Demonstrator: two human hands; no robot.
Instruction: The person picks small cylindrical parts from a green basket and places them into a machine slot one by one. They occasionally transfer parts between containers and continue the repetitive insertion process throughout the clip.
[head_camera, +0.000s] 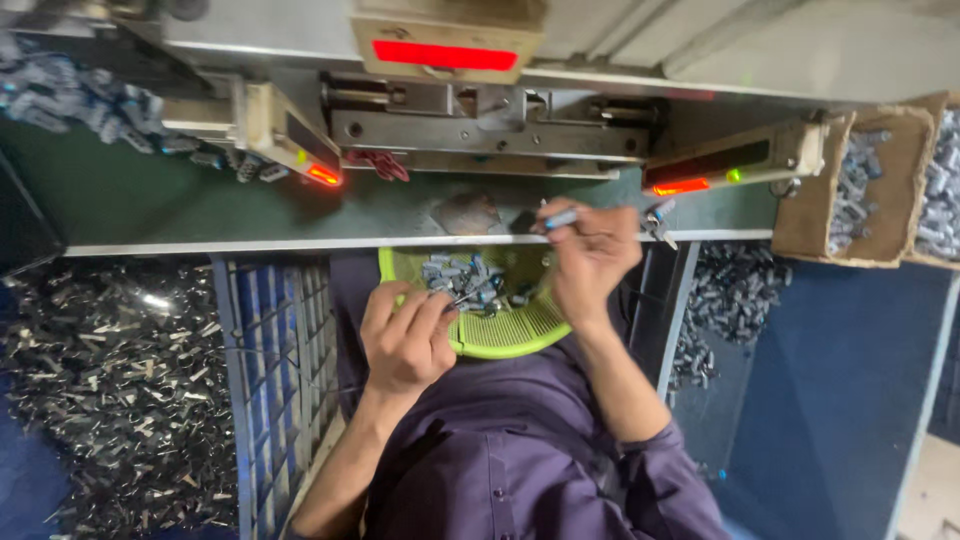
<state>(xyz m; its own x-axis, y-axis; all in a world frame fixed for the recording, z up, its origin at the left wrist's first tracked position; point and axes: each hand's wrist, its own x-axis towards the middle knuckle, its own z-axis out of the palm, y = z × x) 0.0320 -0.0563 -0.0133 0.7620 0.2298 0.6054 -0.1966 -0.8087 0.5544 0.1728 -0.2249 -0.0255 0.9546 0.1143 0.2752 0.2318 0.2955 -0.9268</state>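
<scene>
Holding a small grey part (562, 217) between thumb and fingers, the right hand (590, 255) is hovering at the front edge of the green table (150, 195). Its fingers are curled closed around the part, and the part's tip is sticking out to the left of the fingertips. The left hand (405, 335) is resting lower, at the near rim of a yellow-green basket (500, 335) that is sitting on the person's lap, against the purple shirt (500, 450). Its fingers are pinched together on something thin, maybe a wire leg of 1 part, but the view is too blurred to be sure. Inside the basket a heap of small grey parts (460, 275) is lying, just beside the left fingertips.

Behind the right hand, a metal machine (480, 125) is standing on the table, with a red lit bar (445, 55) on top. 2 angled arms with orange lights are pointing toward the middle, 1 on the left (290, 135) and 1 on the right (735, 165). A cardboard box (860, 190) full of grey parts is sitting at the right end of the table. More grey parts are lying in a pile at the far left of the table (70, 95). Metal scraps (110, 370) are covering the floor at the left, beside a blue crate (275, 360).
</scene>
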